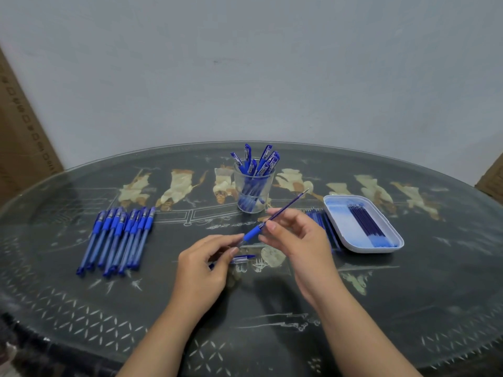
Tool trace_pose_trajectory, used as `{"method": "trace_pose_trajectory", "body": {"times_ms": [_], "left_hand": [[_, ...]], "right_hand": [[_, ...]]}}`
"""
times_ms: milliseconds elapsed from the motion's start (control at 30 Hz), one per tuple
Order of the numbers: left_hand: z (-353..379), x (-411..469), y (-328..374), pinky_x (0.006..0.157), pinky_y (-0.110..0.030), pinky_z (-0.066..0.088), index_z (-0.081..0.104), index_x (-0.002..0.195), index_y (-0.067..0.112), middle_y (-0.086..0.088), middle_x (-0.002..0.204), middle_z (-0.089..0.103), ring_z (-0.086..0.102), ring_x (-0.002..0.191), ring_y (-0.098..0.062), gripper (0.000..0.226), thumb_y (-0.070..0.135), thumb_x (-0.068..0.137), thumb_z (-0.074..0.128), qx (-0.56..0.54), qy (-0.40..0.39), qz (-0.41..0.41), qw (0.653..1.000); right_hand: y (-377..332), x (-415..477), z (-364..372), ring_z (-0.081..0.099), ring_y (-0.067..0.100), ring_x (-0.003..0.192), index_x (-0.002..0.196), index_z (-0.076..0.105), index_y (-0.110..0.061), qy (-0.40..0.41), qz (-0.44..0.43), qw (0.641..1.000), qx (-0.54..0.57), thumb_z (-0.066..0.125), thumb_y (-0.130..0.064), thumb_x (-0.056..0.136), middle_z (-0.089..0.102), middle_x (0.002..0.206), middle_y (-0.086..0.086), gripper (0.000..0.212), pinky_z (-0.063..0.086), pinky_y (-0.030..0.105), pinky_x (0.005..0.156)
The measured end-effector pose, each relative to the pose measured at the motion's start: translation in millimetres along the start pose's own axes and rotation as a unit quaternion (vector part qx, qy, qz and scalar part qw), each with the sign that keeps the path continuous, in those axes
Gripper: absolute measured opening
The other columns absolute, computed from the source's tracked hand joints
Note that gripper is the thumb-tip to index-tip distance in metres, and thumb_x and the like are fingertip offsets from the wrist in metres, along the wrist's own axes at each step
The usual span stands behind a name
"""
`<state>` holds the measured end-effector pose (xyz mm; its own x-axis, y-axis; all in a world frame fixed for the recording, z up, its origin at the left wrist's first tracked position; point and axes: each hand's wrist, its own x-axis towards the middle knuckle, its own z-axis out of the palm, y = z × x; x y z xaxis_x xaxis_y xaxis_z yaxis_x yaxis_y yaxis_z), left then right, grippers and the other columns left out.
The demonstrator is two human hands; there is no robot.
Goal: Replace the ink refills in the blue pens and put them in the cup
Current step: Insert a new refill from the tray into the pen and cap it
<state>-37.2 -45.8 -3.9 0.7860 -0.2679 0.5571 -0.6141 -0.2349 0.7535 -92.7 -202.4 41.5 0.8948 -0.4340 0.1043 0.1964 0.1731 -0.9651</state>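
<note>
My left hand (202,268) grips the clear barrel of a blue pen, whose blue grip (251,234) points up to the right. My right hand (296,238) pinches a dark blue ink refill (290,204) that sticks out of the pen's front end, its tip toward the cup. A pen cap (242,259) lies on the table just below my hands. The clear plastic cup (254,190) behind holds several capped blue pens. Several more blue pens (119,238) lie in a row at the left.
A white tray (337,213) at the right holds several refills (367,224). More refills (325,227) lie on the glass-topped dark table (272,308) beside the tray's left edge. Cardboard boxes (21,142) stand at the far left and the far right.
</note>
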Motion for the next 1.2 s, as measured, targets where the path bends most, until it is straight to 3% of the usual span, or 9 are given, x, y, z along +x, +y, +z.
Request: {"method": "trace_pose_trajectory", "body": {"times_ms": [400, 567, 633, 733, 833, 900, 1000, 1133, 1200], "left_hand": [[-1.3, 0.3, 4.1, 0.079, -0.009, 0.048, 0.076, 0.102, 0.022, 0.018, 0.097, 0.071, 0.068, 0.09, -0.002, 0.037, -0.008, 0.081, 0.071, -0.024, 0.002, -0.028, 0.999], [-3.5, 1.7, 4.0, 0.08, -0.021, 0.054, 0.072, 0.099, 0.032, 0.006, 0.094, 0.074, 0.071, 0.085, -0.01, 0.039, -0.005, 0.085, 0.067, -0.091, 0.074, -0.106, 0.987], [-8.4, 3.9, 6.6, 0.08, -0.018, 0.054, 0.071, 0.099, 0.028, 0.0, 0.093, 0.075, 0.072, 0.085, -0.011, 0.034, -0.003, 0.088, 0.064, -0.141, 0.116, -0.148, 0.972], [-18.7, 7.8, 5.4, 0.081, -0.019, 0.055, 0.069, 0.098, 0.024, -0.001, 0.092, 0.075, 0.071, 0.084, -0.012, 0.028, -0.001, 0.091, 0.061, -0.199, 0.167, -0.186, 0.948], [-28.2, 8.8, -1.9, 0.081, -0.021, 0.056, 0.068, 0.098, 0.024, 0.001, 0.092, 0.074, 0.071, 0.086, -0.015, 0.027, -0.001, 0.093, 0.058, -0.21, 0.179, -0.196, 0.941], [-32.3, 6.9, -6.4, 0.082, -0.023, 0.056, 0.068, 0.099, 0.023, 0.001, 0.093, 0.075, 0.071, 0.087, -0.015, 0.027, -0.001, 0.093, 0.057, -0.204, 0.172, -0.201, 0.942], [-34.8, 2.6, -11.3, 0.084, -0.022, 0.055, 0.068, 0.099, 0.023, 0.001, 0.094, 0.074, 0.071, 0.089, -0.015, 0.028, -0.002, 0.094, 0.057, -0.178, 0.151, -0.199, 0.952], [-34.3, 0.1, -15.2, 0.086, -0.024, 0.055, 0.068, 0.097, 0.027, 0.004, 0.091, 0.075, 0.071, 0.088, -0.012, 0.032, -0.003, 0.093, 0.057, -0.153, 0.114, -0.185, 0.964], [-33.1, -0.3, -16.5, 0.087, -0.028, 0.054, 0.068, 0.096, 0.03, 0.004, 0.092, 0.075, 0.071, 0.09, -0.012, 0.036, -0.004, 0.092, 0.058, -0.135, 0.093, -0.171, 0.971]], "right_hand": [[-1.5, -1.7, -0.8, 0.074, 0.022, 0.087, 0.106, 0.072, -0.011, -0.011, 0.011, 1.0, -0.008, 0.064, 0.001, 0.09, 0.076, 0.093, 0.012, 0.022, 0.059, 0.03, 0.08], [4.8, -3.0, -2.9, 0.072, 0.02, 0.082, 0.101, 0.073, -0.012, -0.013, 0.015, 0.999, -0.037, 0.062, -0.001, 0.092, 0.075, 0.09, 0.012, 0.018, 0.059, 0.028, 0.074], [11.3, -4.0, -2.0, 0.068, 0.013, 0.075, 0.096, 0.074, -0.016, -0.018, 0.008, 0.996, -0.092, 0.062, -0.001, 0.092, 0.075, 0.085, 0.008, 0.019, 0.056, 0.023, 0.068], [24.9, -5.4, 1.5, 0.061, 0.006, 0.073, 0.09, 0.074, -0.028, -0.034, -0.05, 0.968, -0.242, 0.069, -0.007, 0.089, 0.072, 0.082, 0.0, 0.021, 0.048, 0.015, 0.069], [44.5, -2.3, 8.9, 0.054, 0.008, 0.088, 0.091, 0.071, -0.04, -0.06, -0.139, 0.893, -0.424, 0.073, -0.02, 0.086, 0.061, 0.089, -0.013, 0.021, 0.036, 0.008, 0.081], [56.7, 0.4, 17.2, 0.044, 0.013, 0.092, 0.101, 0.074, -0.036, -0.074, -0.178, 0.847, -0.496, 0.075, -0.029, 0.085, 0.049, 0.091, -0.014, 0.018, 0.03, 0.012, 0.084], [69.5, 3.0, 25.7, 0.036, 0.014, 0.091, 0.102, 0.075, -0.033, -0.081, -0.208, 0.808, -0.545, 0.076, -0.034, 0.083, 0.041, 0.091, -0.01, 0.019, 0.032, 0.025, 0.085], [72.4, 3.4, 28.9, 0.038, 0.015, 0.088, 0.086, 0.074, -0.031, -0.063, -0.225, 0.814, -0.532, 0.078, -0.029, 0.08, 0.041, 0.087, -0.01, 0.007, 0.034, 0.026, 0.079], [64.8, 2.5, 27.7, 0.044, 0.014, 0.087, 0.085, 0.074, -0.031, -0.045, -0.206, 0.85, -0.484, 0.078, -0.025, 0.081, 0.047, 0.086, -0.012, 0.008, 0.034, 0.019, 0.08]]}}
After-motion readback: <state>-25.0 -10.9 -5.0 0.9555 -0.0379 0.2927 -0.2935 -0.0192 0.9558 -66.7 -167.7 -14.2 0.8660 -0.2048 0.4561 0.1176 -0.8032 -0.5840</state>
